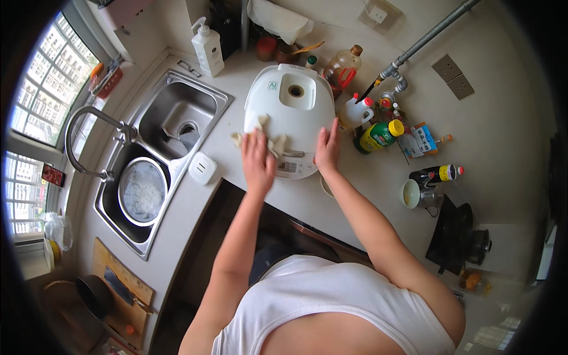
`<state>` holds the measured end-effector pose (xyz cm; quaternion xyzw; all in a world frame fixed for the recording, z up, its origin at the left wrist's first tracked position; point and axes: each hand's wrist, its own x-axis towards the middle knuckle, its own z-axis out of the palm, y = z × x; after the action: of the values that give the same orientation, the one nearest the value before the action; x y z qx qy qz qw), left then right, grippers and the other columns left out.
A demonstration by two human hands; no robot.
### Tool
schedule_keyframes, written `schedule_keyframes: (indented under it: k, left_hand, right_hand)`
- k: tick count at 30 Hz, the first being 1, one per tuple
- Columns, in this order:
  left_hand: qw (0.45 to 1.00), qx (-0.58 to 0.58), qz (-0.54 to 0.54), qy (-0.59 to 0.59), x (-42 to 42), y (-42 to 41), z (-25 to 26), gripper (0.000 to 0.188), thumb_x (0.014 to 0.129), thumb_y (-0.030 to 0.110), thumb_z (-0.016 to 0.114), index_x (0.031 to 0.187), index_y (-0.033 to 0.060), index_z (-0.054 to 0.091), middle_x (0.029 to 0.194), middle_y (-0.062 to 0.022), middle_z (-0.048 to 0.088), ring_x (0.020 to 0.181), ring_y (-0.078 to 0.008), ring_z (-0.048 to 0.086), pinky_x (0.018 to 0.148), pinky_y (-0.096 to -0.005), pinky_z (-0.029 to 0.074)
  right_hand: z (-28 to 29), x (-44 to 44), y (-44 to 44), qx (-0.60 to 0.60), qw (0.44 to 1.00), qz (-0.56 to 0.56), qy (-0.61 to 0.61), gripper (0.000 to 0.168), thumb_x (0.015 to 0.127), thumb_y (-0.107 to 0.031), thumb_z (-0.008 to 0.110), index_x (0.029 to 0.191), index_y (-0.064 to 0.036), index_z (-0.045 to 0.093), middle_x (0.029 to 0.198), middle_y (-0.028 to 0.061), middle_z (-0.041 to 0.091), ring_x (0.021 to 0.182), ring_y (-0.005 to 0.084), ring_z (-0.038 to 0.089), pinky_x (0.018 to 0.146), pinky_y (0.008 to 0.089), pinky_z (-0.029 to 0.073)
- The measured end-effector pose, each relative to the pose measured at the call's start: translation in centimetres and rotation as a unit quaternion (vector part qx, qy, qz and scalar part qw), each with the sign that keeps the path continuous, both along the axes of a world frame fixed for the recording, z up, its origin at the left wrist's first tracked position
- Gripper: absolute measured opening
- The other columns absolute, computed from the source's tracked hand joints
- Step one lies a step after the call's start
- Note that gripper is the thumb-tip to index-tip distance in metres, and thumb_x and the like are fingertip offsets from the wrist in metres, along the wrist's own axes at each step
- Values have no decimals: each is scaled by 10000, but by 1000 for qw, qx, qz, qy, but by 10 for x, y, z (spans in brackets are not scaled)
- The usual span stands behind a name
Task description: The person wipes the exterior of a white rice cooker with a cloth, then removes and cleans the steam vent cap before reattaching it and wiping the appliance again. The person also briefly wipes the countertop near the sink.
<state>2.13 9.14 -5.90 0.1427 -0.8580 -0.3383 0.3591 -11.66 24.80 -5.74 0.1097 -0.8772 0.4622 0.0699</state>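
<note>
A white rice cooker (293,120) with a closed lid stands on the counter before me. Its lid has a recessed steam vent (296,91), and a small display with buttons (290,167) sits at the near edge. My left hand (258,157) presses a crumpled cream-coloured cloth (277,144) onto the left front of the lid; the cloth spreads out on both sides of the fingers. My right hand (328,146) rests flat against the cooker's right side, fingers extended, with nothing seen in it.
To the left is a double steel sink (148,248) with a metal basin (143,191) in it. A white pump bottle (207,49) stands behind. On the right are an oil bottle (344,66), a green bottle (377,136) and a bowl (411,194). A knife (119,286) lies on a cutting board (133,319).
</note>
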Motion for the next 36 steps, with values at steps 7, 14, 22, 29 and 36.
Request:
schedule_keyframes:
  k: [7,14,22,29,36]
  left_hand:
    - [997,-45,64,-15,15,24,-7,436,869,111,506,1275,-12,607,1487,-212,448,1383,-528,326,1157,-537,284]
    - [986,-154,41,40,18,127,-108,532,869,296,647,1345,71,564,1587,-185,291,1456,-473,218,1197,-552,163]
    - [818,467,147,301,-23,38,-106,554,972,248,516,1455,-7,427,1492,-221,411,1462,-384,273,1173,-478,248]
    - [845,366,249,300,-34,57,-83,547,985,243,505,1457,-20,419,1554,-207,332,1485,-365,231,1202,-461,193]
    - [904,240,294,196,-49,110,-62,663,1000,280,450,1538,-36,226,1591,-275,213,1487,-457,128,1207,-536,99]
  right_hand:
    - [-11,2,-11,-36,999,-1,-6,652,1037,-364,465,1541,-9,252,1553,250,333,1431,380,347,1147,412,327]
    - [-28,-6,-3,-85,996,33,-13,670,1040,-383,456,1550,-12,230,1554,253,336,1404,374,391,1128,400,347]
    - [10,16,-43,-28,998,-43,-48,689,1047,-403,415,1570,-26,171,1577,233,291,1421,361,358,1131,400,349]
    - [15,20,-61,-55,995,-44,-76,696,1047,-408,402,1568,-15,162,1599,243,226,1442,357,320,1148,413,329]
    - [-16,-4,-42,-34,998,-46,-26,694,1046,-429,399,1561,-11,194,1581,255,271,1433,374,334,1164,429,302]
